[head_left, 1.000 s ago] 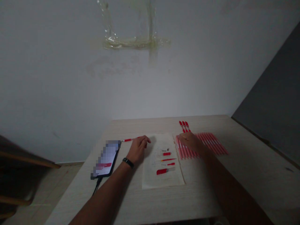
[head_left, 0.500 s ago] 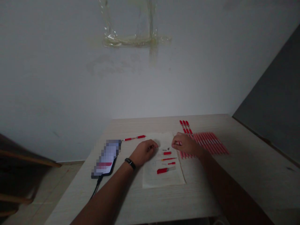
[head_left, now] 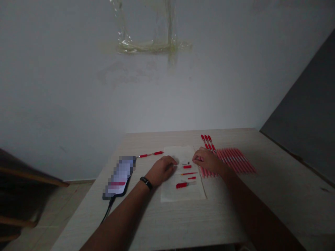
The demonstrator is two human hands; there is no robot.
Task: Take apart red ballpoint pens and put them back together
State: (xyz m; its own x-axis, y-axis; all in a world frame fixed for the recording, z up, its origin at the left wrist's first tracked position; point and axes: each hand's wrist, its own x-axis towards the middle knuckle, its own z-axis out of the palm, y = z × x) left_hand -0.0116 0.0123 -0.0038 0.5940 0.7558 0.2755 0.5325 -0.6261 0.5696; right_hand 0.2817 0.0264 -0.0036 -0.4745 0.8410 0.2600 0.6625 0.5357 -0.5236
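Observation:
A sheet of white paper (head_left: 171, 193) lies on the table, bearing small pen parts in a column. Among them are a red grip (head_left: 187, 167), a thin red refill (head_left: 189, 173), a short red piece (head_left: 192, 178) and a red and clear barrel piece (head_left: 181, 185). Small dark bits (head_left: 188, 163) lie above them. My left hand (head_left: 163, 169), with a black wristband, rests over the paper's left edge, fingers curled together. At the right edge my right hand (head_left: 206, 159) is closed in a pinch. Whatever either hand holds is too small or hidden to name.
Red pens (head_left: 235, 160) lie in a dense row beside and beyond my right hand, with three assembled red pens (head_left: 208, 142) behind it. One red pen (head_left: 151, 154) lies at the back left, near a phone (head_left: 120, 176) with a cable (head_left: 107, 211). A wall (head_left: 196, 104) closes the back.
The paper and the parts on it have slid a little away from me. My hands have hardly shifted and both stay closed.

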